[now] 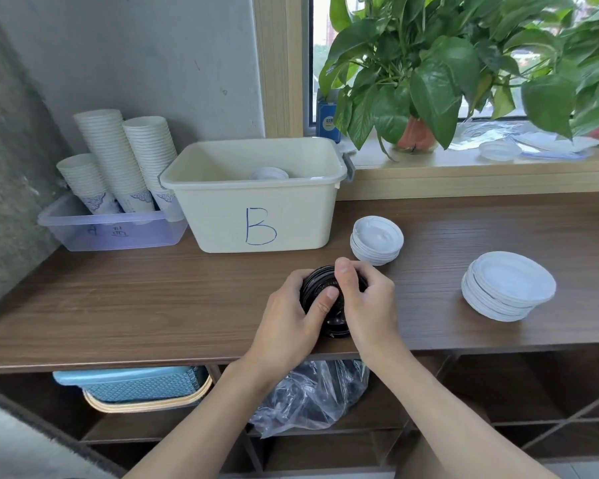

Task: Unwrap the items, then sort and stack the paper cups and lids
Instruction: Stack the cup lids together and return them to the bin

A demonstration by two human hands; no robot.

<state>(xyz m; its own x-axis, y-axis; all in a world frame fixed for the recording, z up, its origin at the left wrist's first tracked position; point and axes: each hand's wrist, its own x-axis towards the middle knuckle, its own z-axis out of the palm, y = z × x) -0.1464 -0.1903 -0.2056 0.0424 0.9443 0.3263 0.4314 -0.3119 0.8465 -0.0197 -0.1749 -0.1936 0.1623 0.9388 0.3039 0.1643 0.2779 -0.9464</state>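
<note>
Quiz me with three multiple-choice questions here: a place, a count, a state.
1. Where do the cup stacks stand? A in the clear tray; B on the floor; C on a chair.
2. How many white lid stacks lie on the table? A one; B two; C four.
3. The black lids are: A gripped by left hand and right hand; B lying untouched; C held by one hand.
Answers: A, they rise from the tray; B, one by the bin, one at right; A, both hands' fingers curl round them.

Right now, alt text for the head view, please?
The left hand and right hand grip a black lid stack on the counter. A small white stack and a large white stack lie to the right; behind stand bin B, a lid inside, and a tray of paper cups.
</note>
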